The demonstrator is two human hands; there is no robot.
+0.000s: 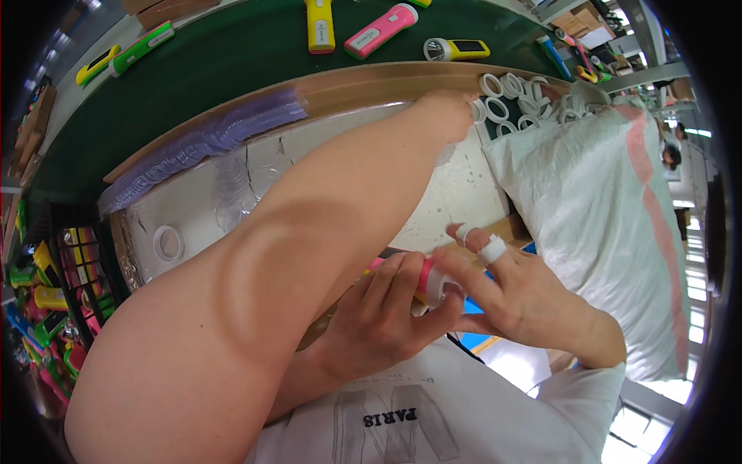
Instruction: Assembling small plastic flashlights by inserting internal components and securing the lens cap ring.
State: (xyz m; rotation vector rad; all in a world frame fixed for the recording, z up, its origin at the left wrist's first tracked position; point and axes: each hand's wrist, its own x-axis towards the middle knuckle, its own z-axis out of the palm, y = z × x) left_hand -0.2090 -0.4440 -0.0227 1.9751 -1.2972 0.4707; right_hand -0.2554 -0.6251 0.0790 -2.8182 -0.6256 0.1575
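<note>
In front of my chest, my left hand (386, 305) is wrapped round a flashlight (426, 280), of which a pink band and a white head show. My right hand (522, 290) is at the head end, thumb and index finger around it and the other fingers stretched away. White bands (491, 248) wrap two of its fingers. Another person's bare arm (309, 224) crosses close in front of me from the lower left, hiding much of my left forearm. That person's hand (448, 112) reaches to the white rings (497, 109) at the far right.
A row of clear purplish discs (209, 143) lies along the tray's far wall, and a single white ring (168, 243) sits at left. Several flashlights (381, 31) lie on the green surface beyond. A large white sack (587, 224) stands right; a black crate (81, 267) stands left.
</note>
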